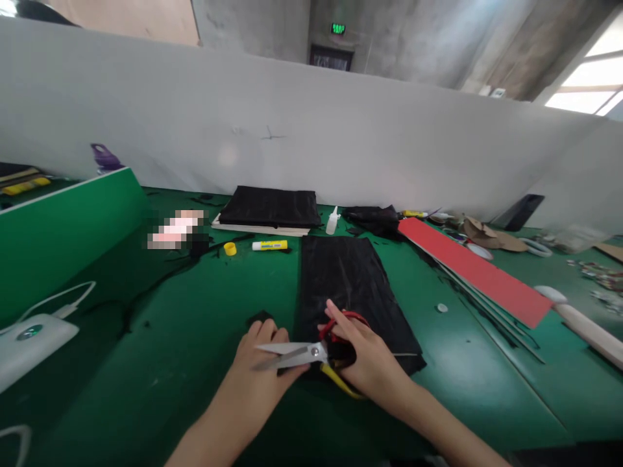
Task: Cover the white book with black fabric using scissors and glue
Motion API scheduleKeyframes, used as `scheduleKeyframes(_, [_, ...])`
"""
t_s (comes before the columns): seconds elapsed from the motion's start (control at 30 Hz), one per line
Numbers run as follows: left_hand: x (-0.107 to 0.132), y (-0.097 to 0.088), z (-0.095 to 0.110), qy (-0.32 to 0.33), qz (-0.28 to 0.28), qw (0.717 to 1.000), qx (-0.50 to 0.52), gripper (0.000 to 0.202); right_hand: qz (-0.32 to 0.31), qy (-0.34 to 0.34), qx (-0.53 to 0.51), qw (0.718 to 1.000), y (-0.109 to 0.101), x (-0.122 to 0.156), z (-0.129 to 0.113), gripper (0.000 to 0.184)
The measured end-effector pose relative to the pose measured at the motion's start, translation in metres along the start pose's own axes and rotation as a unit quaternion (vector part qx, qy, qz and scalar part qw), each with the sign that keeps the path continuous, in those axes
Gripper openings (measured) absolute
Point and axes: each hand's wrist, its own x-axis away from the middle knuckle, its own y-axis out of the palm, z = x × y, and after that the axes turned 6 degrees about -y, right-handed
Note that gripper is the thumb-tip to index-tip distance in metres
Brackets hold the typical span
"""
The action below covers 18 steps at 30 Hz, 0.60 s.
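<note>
Head view: the right hand (370,360) is closed around the steel-bladed scissors with red and yellow handles (296,355), fingers through the red loop and the yellow loop showing beneath the palm; the blades point left and stand slightly apart. The left hand (265,360) lies just behind the blades with its fingers curled in, touching or nearly touching the lower blade; whether it grips anything I cannot tell. The scissors sit over the near edge of the long black fabric sheet (350,279), which lies flat on the green table (195,324) and runs away from the person; a small black fabric scrap (259,318) lies just beyond the left hand's knuckles.

Farther back, a white glue stick with a yellow label (269,245) lies beside a yellow round cap (230,248); a small white squeeze bottle (333,220) stands near a folded black cloth on a pale board (270,206). A long red card strip (474,269) slants along the right of the sheet; a white device with a cable (29,337) rests at the far left; a white partition wall (292,130) closes the back of the table.
</note>
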Motion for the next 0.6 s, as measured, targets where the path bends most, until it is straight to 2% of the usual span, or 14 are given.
scheduleKeyframes(0.07, [0.015, 0.015, 0.001, -0.028, 0.012, 0.999, -0.009, 0.020, 0.013, -0.018, 0.016, 1.000, 0.004, -0.002, 0.001, 0.097])
scheduleKeyframes(0.13, [0.019, 0.023, 0.003, -0.043, 0.018, 0.999, -0.012, 0.022, 0.025, -0.018, 0.025, 0.999, 0.005, -0.004, 0.000, 0.095])
scheduleKeyframes(0.4, [0.016, 0.016, 0.007, -0.052, 0.002, 0.999, 0.005, 0.017, 0.030, -0.026, 0.029, 0.999, 0.011, -0.008, -0.003, 0.094])
scheduleKeyframes(0.5, [0.017, 0.017, 0.006, -0.054, 0.022, 0.998, 0.010, 0.016, 0.034, 0.002, 0.015, 0.999, -0.007, -0.003, -0.003, 0.093])
scheduleKeyframes(0.6, [0.015, 0.013, 0.009, -0.042, 0.042, 0.998, 0.028, 0.025, 0.107, 0.078, 0.014, 0.991, -0.046, 0.003, 0.010, 0.085])
